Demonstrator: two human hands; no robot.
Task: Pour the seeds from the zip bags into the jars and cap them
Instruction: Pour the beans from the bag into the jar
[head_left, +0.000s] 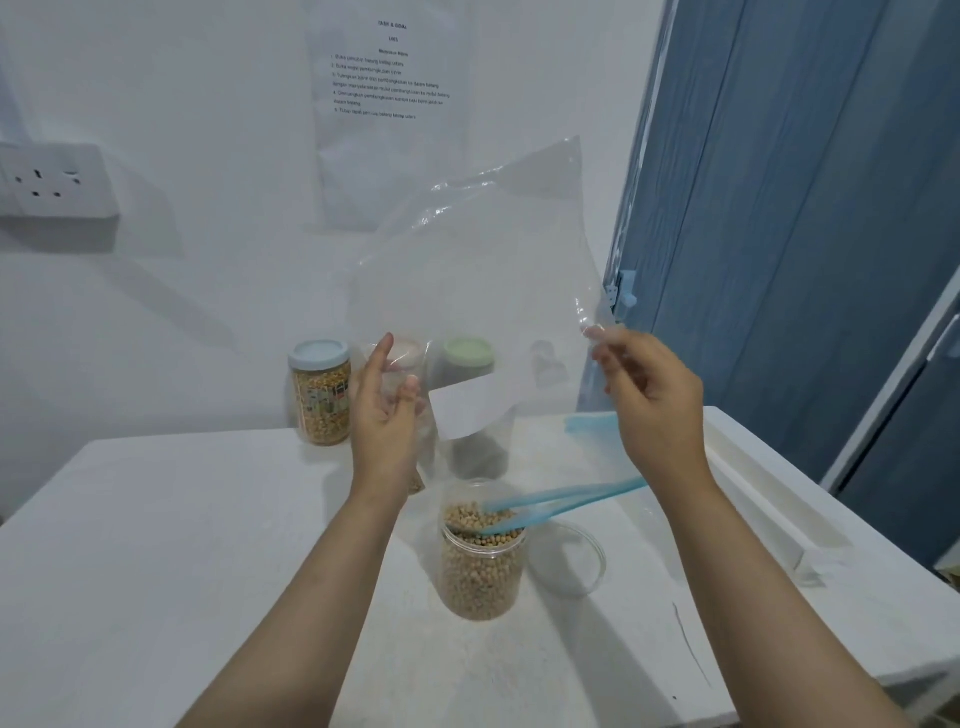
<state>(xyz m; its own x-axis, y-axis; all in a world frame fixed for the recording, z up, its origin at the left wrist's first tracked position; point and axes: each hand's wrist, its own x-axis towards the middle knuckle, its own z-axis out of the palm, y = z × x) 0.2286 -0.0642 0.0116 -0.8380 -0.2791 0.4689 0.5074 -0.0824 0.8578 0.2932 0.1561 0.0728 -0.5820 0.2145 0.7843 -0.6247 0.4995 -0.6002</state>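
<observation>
A clear zip bag (483, 291) with a blue zip strip hangs upside down over an open clear jar (480, 566) full of beige seeds. The bag's blue mouth dips into the jar's opening, and the bag looks empty. My right hand (654, 400) pinches the bag's raised right edge. My left hand (387, 410) presses against the bag's left side with its fingers spread. A clear lid (571, 558) lies on the white table just right of the jar.
At the back of the table (156, 571) stand a blue-lidded jar (319, 392) of yellow kernels, a pink-lidded jar (410, 353) and a green-lidded jar (467, 358), seen through the bag. A white ledge (769, 493) runs along the table's right side.
</observation>
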